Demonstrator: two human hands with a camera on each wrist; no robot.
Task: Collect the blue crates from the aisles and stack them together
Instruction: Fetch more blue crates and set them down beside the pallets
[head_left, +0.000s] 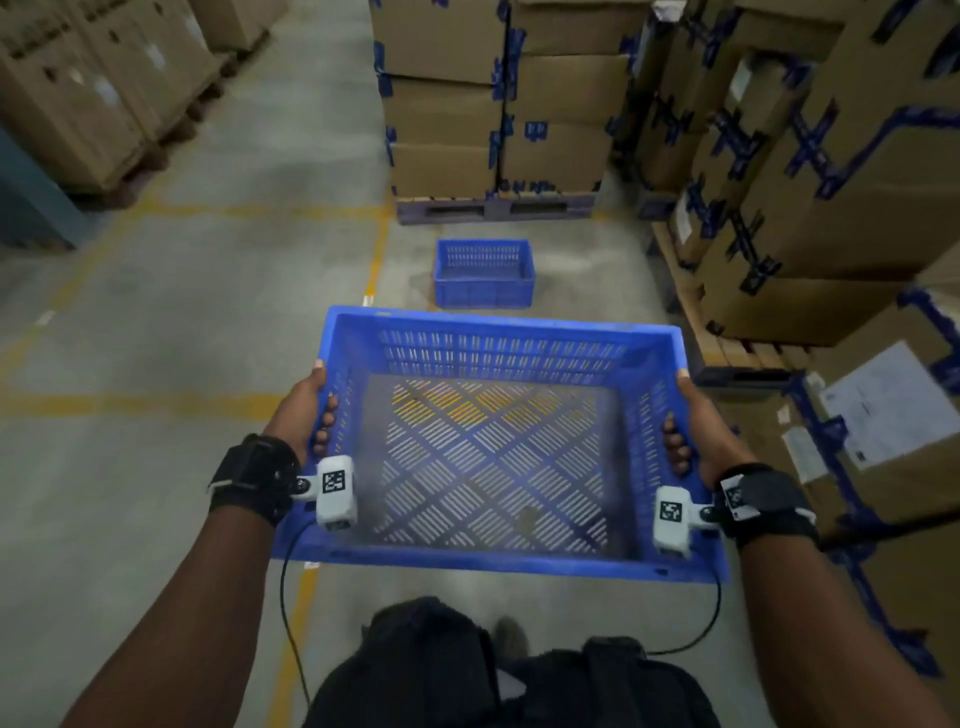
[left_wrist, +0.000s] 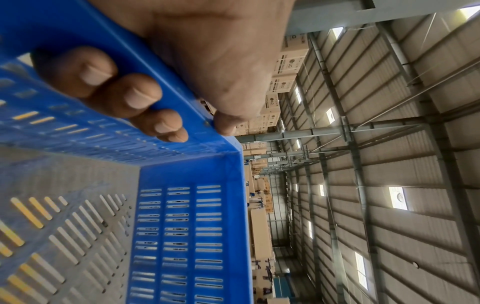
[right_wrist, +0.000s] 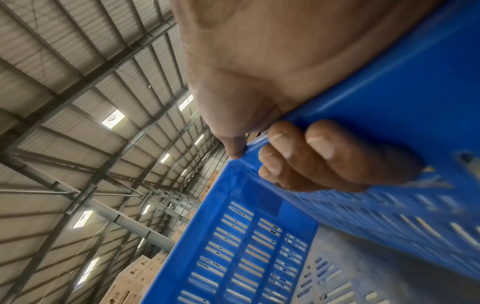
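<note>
the person held a blue crate (head_left: 498, 564) in front of the body with both hands, off the floor, its open top facing up and nothing inside it. the left hand (head_left: 298, 410) gripped the crate's left side wall near the rim, at about 9 o'clock on the crate; the fingers (left_wrist: 124, 92) came through the handle slot and curled tightly against the inner face of the wall, with the thumb laid along the top of the rim. the right hand (head_left: 698, 421) held the opposite wall in the same way at about 3 o'clock, its fingers (right_wrist: 306, 156) wrapped through the slot and the thumb pressed on the rim edge. a white wrist camera (head_left: 337, 491) sat on each forearm just behind the hands, strapped with a black band.

a second blue crate (head_left: 484, 274) stood upright on the concrete floor (head_left: 182, 322) at 12 o'clock, well apart from the held one, and nothing showed inside it. just beyond it stood a pallet (head_left: 493, 208) stacked with cardboard boxes (head_left: 493, 98) bound in blue tape. more taped boxes (head_left: 831, 208) lined the aisle from 1 to 3 o'clock, and another stack (head_left: 88, 88) stood at 10 o'clock. yellow lines (head_left: 140, 404) marked the floor.
</note>
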